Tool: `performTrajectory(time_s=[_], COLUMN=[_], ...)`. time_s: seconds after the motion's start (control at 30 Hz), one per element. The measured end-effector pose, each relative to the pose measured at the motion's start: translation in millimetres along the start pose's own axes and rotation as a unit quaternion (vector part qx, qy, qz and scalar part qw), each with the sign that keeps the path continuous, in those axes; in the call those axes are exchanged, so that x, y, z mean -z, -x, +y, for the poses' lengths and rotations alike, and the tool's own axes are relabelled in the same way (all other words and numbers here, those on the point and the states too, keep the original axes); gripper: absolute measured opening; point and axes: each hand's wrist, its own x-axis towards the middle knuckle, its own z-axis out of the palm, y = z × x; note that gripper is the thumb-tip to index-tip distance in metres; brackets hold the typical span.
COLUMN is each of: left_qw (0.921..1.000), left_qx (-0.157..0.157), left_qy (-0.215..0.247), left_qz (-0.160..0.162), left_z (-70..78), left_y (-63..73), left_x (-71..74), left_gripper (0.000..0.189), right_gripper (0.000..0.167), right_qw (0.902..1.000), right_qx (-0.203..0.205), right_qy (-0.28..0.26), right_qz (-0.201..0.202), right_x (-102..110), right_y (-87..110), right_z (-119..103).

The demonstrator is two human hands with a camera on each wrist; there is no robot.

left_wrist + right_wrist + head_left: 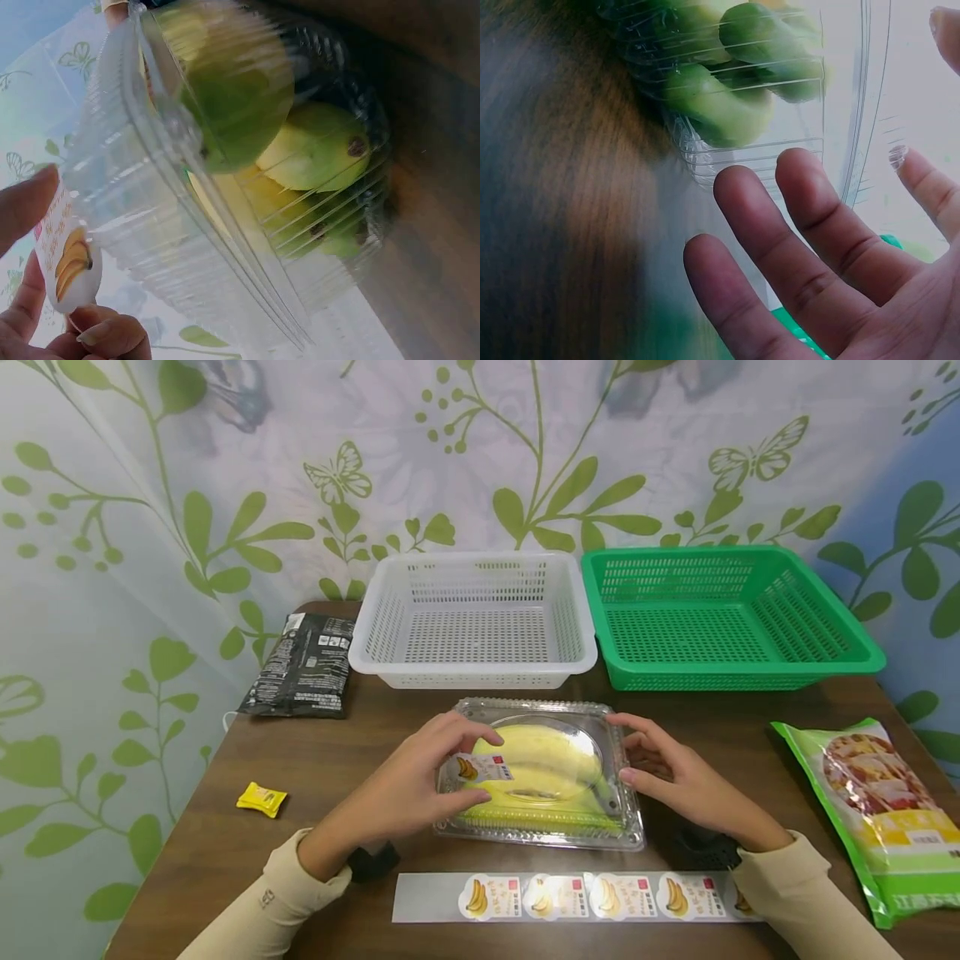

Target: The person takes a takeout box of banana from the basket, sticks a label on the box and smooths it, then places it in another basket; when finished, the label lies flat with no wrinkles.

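A clear plastic clamshell box (551,714) holding yellow-green bananas (551,764) lies on the table, lid down. A white label (483,767) with a banana picture appears to lie on the lid's left part. My left hand (408,781) is over the box's left side, thumb and index finger spread around that label; the left wrist view shows fingertips at the edges of the label (73,262). Beside the box's right edge is my right hand (678,777), its index fingertip and thumb at the rim. The right wrist view shows its fingers (750,210) spread and relaxed.
Nearest me lies a strip of banana labels (431,897). A white basket (472,670) and a green basket (742,672) stand behind the box. At the left are a black packet (303,668) and a small yellow packet (261,799); at the right, a green-white bag (885,810).
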Motion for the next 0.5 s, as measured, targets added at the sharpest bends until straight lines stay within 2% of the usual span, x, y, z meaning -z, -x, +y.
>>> performTrajectory(time_s=[0.17, 0.37, 0.5], left_qw=[0.9997, 0.9982, 0.9972], left_qx=[0.001, -0.006, -0.009], left_qy=[-0.022, -0.044, -0.035], left_qz=[-0.007, -0.041, -0.065], left_z=[-1.7, -3.9, -4.2], left_y=[-15.5, -30.9, -39.8], left_x=[-4.2, -7.3, -6.7], left_gripper=[0.059, 0.050, 0.043], right_gripper=[0.068, 0.068, 0.068], right_qw=[1.0000, 1.0000, 1.0000], right_qx=[0.003, 0.001, -0.001], right_qy=[-0.004, -0.006, -0.003], right_qz=[0.002, 0.007, 0.006], right_x=[0, -1, -1], right_y=[0.0, -0.2, -0.4], right_z=[0, 1, 1])
